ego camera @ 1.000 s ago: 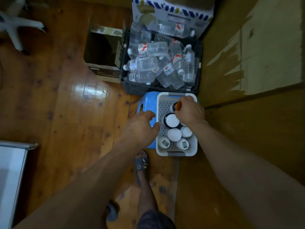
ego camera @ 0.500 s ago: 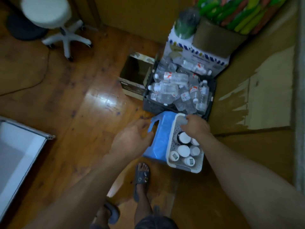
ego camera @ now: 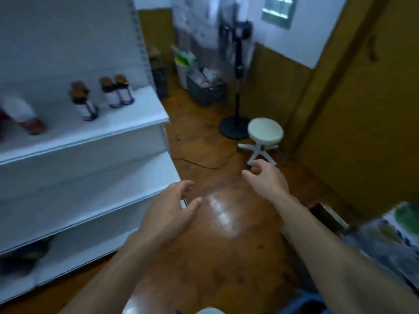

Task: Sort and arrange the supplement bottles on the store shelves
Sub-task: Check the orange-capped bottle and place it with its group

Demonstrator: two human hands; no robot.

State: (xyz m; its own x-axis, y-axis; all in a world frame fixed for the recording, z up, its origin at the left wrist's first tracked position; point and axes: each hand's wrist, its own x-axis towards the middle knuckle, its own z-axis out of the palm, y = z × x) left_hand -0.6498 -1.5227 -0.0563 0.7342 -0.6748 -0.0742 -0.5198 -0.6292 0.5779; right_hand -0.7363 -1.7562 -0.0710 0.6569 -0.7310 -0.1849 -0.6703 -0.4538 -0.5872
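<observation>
Head view: left hand (ego camera: 169, 214), right hand (ego camera: 265, 180) hovering empty, fingers loosely spread, beside white metal shelves (ego camera: 127, 123) carrying brown-capped supplement bottles (ego camera: 118, 92); likely between placements, next needing bottle fetched.

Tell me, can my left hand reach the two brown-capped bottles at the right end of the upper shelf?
Probably yes: the left hand is empty, the shelf is open-fronted, and nothing stands between it and the bottles.

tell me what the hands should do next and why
Probably fetch another bottle: the left hand and right hand both hang open over the floor, holding nothing, while the white shelf carries only a few brown-capped bottles with bare board beside them.
</observation>
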